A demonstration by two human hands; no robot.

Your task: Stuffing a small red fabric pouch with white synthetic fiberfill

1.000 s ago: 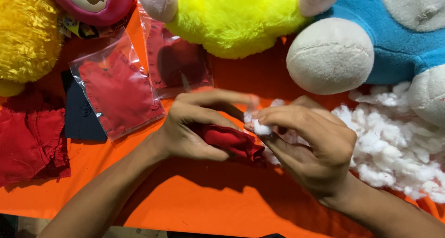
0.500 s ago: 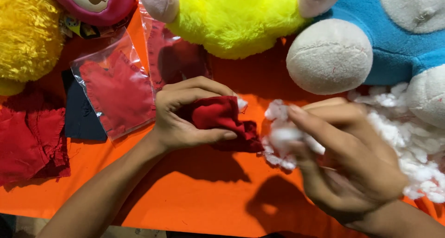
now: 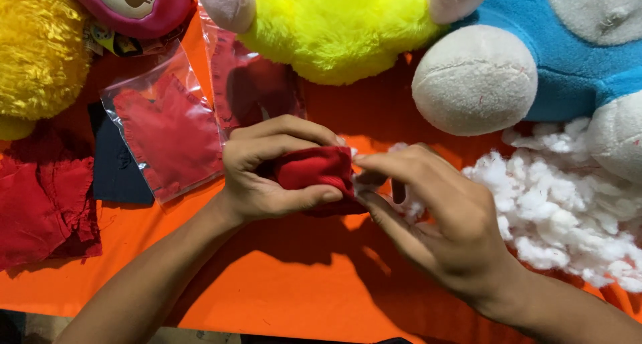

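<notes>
At the middle of the orange-covered counter [image 3: 281, 297], the left hand [image 3: 267, 177] has its grip closed around a small red fabric pouch [image 3: 314, 173], thumb beneath and fingers curled over the top, its open end facing right. The right hand [image 3: 435, 217] meets that end with thumb and forefinger pinched narrow on a tuft of white stuffing [image 3: 364, 183].

The pouch looks like thin felt: light, limp, easily crushed, likely best held near the mouth so the opening stays spread. The stuffing seems weightless, clingy and prone to shedding wisps, so a fingertip pinch suits it.

A loose heap of white fibrefill [image 3: 568, 210] lies just right of the hands, touching a blue-and-white plush toy [image 3: 535, 56]. A yellow plush toy [image 3: 341, 29], clear bags of red fabric pieces [image 3: 167, 136] and frayed red cloth [image 3: 40, 203] lie further off.
</notes>
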